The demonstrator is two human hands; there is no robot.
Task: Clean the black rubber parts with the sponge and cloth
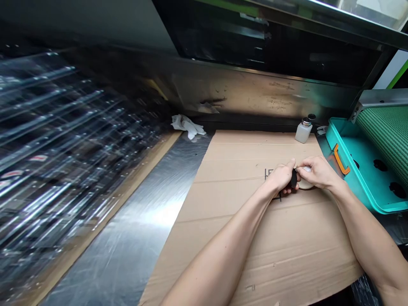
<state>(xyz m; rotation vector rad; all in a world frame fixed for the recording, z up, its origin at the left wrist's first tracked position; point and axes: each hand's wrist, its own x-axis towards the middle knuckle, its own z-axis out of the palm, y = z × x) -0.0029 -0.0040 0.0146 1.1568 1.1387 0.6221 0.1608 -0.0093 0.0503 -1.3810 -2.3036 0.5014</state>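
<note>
Over the cardboard sheet (204,199), my left hand (282,176) grips a small dark flat piece (293,178) between thumb and fingers. Close against it, my right hand (318,171) is closed in a pinch, with a bit of white material (307,168) showing at its fingers; whether this is cloth or paper I cannot tell. Beneath the right hand lies a round, pale, disc-like object (305,184), partly covered by the fingers. Black printed marks on the cardboard are partly hidden by my left hand.
At right stands a teal tray (365,178) with an orange handle, holding several dark pieces, beside a green mesh conveyor belt (387,127). A white bottle (303,131) stands at the cardboard's back edge. A crumpled white cloth (188,125) and stacked clear plastic trays (70,153) are left.
</note>
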